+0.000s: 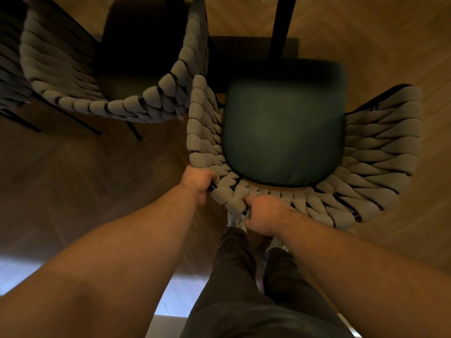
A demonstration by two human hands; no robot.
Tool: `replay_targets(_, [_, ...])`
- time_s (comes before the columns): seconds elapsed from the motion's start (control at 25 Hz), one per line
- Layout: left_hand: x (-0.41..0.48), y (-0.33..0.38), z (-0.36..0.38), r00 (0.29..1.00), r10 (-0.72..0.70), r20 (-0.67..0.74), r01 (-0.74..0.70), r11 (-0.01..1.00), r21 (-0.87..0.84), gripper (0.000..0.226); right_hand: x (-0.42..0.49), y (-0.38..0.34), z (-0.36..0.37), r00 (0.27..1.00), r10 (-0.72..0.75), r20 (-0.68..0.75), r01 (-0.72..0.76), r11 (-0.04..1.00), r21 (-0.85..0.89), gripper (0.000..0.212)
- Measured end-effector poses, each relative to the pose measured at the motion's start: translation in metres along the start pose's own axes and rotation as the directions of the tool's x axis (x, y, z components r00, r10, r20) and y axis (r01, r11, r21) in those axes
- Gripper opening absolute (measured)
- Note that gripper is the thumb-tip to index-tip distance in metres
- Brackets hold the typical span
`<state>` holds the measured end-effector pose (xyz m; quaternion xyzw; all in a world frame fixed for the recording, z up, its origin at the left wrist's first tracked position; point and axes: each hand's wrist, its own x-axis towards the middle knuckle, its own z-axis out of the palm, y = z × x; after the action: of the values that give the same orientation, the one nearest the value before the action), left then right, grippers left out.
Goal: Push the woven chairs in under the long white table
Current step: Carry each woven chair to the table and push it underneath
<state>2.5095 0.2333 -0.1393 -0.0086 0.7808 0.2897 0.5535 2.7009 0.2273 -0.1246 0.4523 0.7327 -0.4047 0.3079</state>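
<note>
A woven chair point(380, 152) with a grey rope back and a dark green seat cushion point(283, 128) stands right below me. My left hand point(197, 184) grips the top rail of its back at the near left corner. My right hand point(266, 213) grips the same rail a little to the right. A second woven chair point(80, 81) stands at the upper left, its seat in deep shadow. A black table leg point(280, 25) rises just beyond the green seat. The white table top is not in view.
The floor point(390, 32) is herringbone wood. Further woven backs show at the far left edge point(9, 69). My legs in dark trousers point(244, 289) and pale shoes stand directly behind the held chair. The two chairs' arms nearly touch at the middle.
</note>
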Motion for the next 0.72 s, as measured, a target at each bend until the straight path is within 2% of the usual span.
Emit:
replay_targets(0.12, [0.003, 0.003, 0.002, 0.998, 0.027, -0.062, -0.029, 0.999, -0.043, 0.045, 0.003, -0.003, 0.001, 1.000, 0.007, 0.006, -0.007, 1.000, -0.027, 0.068])
replay_targets(0.24, [0.006, 0.015, -0.004, 0.990, 0.115, -0.080, -0.120, 0.991, -0.053, 0.052, 0.000, 0.006, -0.001, 0.998, 0.050, -0.048, -0.051, 0.999, -0.003, 0.082])
replay_targets(0.32, [0.013, 0.030, -0.008, 0.979, 0.176, -0.108, -0.180, 0.983, -0.035, 0.055, -0.002, 0.016, -0.003, 0.990, 0.104, -0.097, -0.105, 0.995, -0.005, 0.075])
replay_targets(0.4, [0.019, 0.052, -0.011, 0.966, 0.234, -0.106, -0.234, 0.972, 0.013, 0.052, 0.000, 0.024, -0.005, 0.973, 0.155, -0.171, -0.156, 0.988, 0.005, 0.057])
replay_targets(0.52, [0.033, 0.077, -0.014, 0.949, 0.296, -0.106, -0.283, 0.951, 0.121, 0.048, 0.006, 0.018, -0.011, 0.946, 0.174, -0.275, -0.169, 0.985, 0.041, 0.038])
replay_targets(0.6, [0.044, 0.085, -0.016, 0.944, 0.311, -0.108, -0.289, 0.940, 0.182, 0.043, 0.013, 0.013, -0.012, 0.934, 0.173, -0.314, -0.174, 0.984, 0.025, 0.037])
replay_targets(0.72, [0.057, 0.087, -0.019, 0.925, 0.370, -0.084, -0.340, 0.907, 0.247, 0.042, 0.014, 0.020, -0.012, 0.933, 0.207, -0.295, -0.222, 0.975, -0.017, 0.043])
